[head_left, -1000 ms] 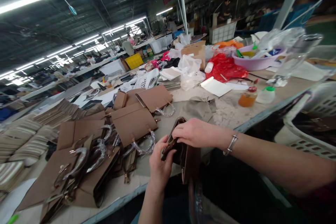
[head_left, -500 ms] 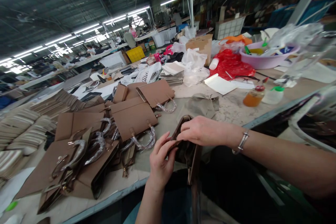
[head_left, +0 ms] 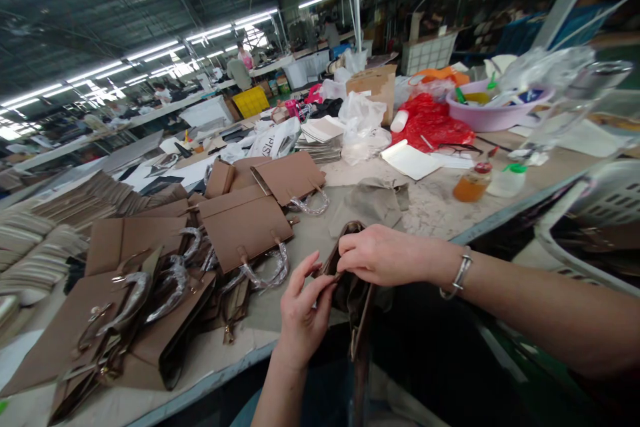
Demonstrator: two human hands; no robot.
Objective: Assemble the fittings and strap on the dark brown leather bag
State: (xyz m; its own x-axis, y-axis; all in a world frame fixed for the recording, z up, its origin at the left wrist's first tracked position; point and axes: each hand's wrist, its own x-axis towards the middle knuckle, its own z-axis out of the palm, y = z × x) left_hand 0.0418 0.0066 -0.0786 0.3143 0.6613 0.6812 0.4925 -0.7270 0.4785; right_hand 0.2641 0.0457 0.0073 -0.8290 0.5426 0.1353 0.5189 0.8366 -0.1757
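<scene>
Stacks of striped, cream-and-grey flat pieces [head_left: 45,260] occupy the far left of the bench [head_left: 260,330]. Next along lies a heap of flat brown handbags [head_left: 245,223], their handles wrapped in clear plastic. The left hand [head_left: 303,310] is right of the heap, at the bench's front edge; its thumb and forefinger are pinched together on the near-side rim of a brown, dark-lined open bag [head_left: 356,300]. That bag is held upright at the bench edge, mouth upward. Compared with a second ago, the left thumb has come up to meet the forefinger, while the bag stays in place; in my judgement, this marks fine handling of the rim rather than a shift of the bag. Beyond it lies a crumpled, grey-green sheet [head_left: 375,203]. The right hand [head_left: 383,255] reaches over the bag, fingers bunched and nearly closed on the same rim, tips just beside the left's; what lies between them is too small to tell. Further right stands a glass jar of orange liquid [head_left: 473,183].
</scene>
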